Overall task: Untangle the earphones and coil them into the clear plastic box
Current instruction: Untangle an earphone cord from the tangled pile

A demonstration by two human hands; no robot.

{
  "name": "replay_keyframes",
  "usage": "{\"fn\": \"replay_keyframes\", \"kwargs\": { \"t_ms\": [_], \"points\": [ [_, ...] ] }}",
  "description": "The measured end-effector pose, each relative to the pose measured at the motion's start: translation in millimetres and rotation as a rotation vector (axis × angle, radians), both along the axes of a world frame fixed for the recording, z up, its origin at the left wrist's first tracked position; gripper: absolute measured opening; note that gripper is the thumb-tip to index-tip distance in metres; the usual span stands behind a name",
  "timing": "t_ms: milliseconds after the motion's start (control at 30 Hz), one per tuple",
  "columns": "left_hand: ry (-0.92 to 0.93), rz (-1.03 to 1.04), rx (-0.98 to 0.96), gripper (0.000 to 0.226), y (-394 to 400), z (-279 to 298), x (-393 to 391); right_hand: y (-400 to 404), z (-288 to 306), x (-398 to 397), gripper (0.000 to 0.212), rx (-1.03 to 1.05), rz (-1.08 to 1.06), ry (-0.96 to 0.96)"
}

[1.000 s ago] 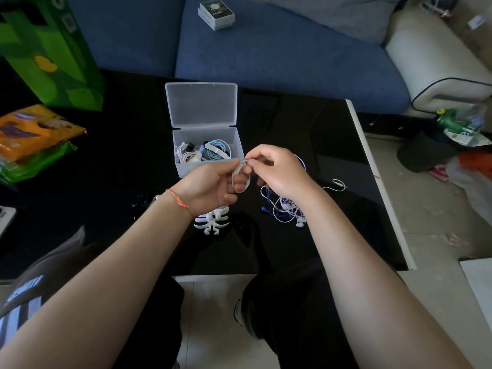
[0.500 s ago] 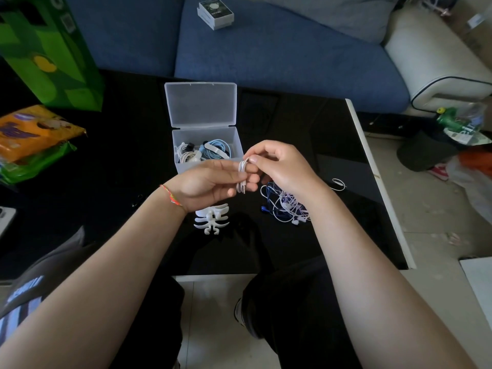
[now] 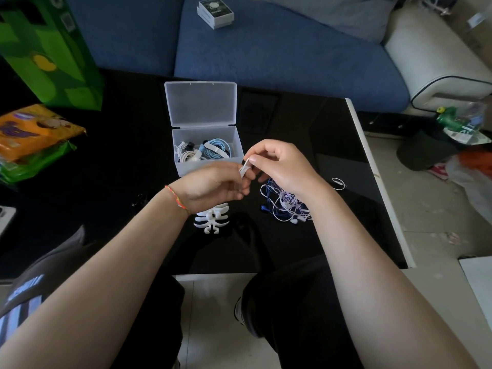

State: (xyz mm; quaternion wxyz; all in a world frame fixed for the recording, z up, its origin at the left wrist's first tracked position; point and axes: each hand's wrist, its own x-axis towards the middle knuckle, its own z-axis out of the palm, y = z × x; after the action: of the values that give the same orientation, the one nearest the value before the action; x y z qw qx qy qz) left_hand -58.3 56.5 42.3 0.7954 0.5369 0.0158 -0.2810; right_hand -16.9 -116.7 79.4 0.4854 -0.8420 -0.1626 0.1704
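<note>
I am pinching a small white earphone coil [image 3: 244, 168] between my left hand [image 3: 213, 186] and right hand [image 3: 279, 166], its length running toward one o'clock.

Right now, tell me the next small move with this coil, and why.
Probably carry the white coil, pinched between the left hand and right hand, forward into the open clear box. It looks wound tight, the box sits just beyond, and a tangled pile waits.

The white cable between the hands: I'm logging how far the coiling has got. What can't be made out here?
- White cable: head view; loop count too small, covered by left hand and right hand.
- Tangled earphones: right wrist hides part.
- Clear plastic box: contents overlap; number unclear.
</note>
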Motion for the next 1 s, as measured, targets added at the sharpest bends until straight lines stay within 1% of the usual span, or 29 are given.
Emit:
{"fn": "replay_keyframes", "kwargs": {
  "t_ms": [33, 100, 133, 267, 367, 433, 500, 533, 633, 733, 767, 867, 1000],
  "points": [
    [0.015, 0.009, -0.028, 0.009, -1, 1, 0, 0, 0, 0, 0.014, 0.006, -0.007, 0.003],
    [0.058, 0.059, -0.088, 0.022, -1, 4, 0, 0, 0, 0, 0.014, 0.017, -0.016, 0.004],
    [0.081, 0.088, -0.126, 0.024, -1, 5, 0, 0, 0, 1, 0.014, 0.018, -0.020, 0.002],
    [0.162, 0.143, -0.335, 0.022, -1, 8, -2, 1, -1, 0, 0.018, 0.004, -0.032, 0.023],
    [0.182, 0.244, -0.470, 0.025, 1, 8, -2, 5, -5, -1, 0.021, 0.019, -0.043, 0.093],
    [0.173, 0.289, -0.535, 0.028, 3, 10, -2, 8, -7, -2, 0.025, -0.025, -0.032, 0.129],
    [0.155, 0.333, -0.558, 0.027, 3, 10, -1, 10, -7, -4, 0.024, -0.107, -0.001, 0.126],
    [0.148, 0.360, -0.545, 0.025, 3, 10, -1, 12, -7, -6, 0.023, -0.145, 0.016, 0.120],
    [0.104, 0.446, -0.439, 0.022, -1, 7, -1, 17, -4, -14, 0.034, -0.232, 0.065, 0.119],
    [0.056, 0.515, -0.357, 0.021, -2, 2, 0, 20, -3, -19, 0.032, -0.324, 0.165, 0.130],
    [0.029, 0.515, -0.308, 0.021, -1, 1, 1, 21, -4, -19, 0.028, -0.335, 0.188, 0.136],
    [-0.070, 0.474, -0.078, 0.022, -1, -3, 1, 20, -2, -19, 0.019, -0.310, 0.179, 0.142],
    [-0.141, 0.442, 0.182, 0.021, -1, -9, 1, 16, 1, -18, 0.016, -0.315, 0.181, 0.122]
  ]
}}
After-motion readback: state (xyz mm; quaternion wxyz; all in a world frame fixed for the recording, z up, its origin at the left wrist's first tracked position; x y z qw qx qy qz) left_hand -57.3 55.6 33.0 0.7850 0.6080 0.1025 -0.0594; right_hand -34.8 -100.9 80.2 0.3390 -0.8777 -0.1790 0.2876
